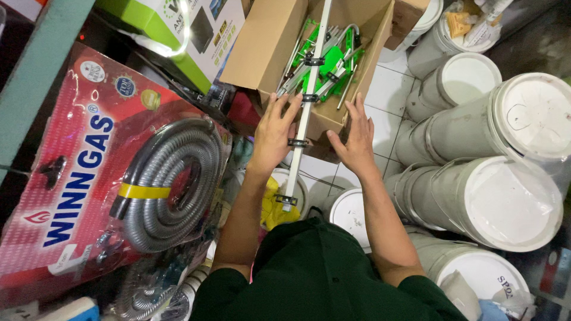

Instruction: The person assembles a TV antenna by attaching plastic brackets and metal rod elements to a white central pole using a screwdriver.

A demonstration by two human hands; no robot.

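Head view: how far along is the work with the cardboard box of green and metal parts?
Done: the brown cardboard box is open, with green plastic and metal rod parts piled inside. In hand: the left hand and right hand rest open at the box's near edge, either side of a long white bar that sticks out of it. Left: the bar and the other parts are not yet out of the box.
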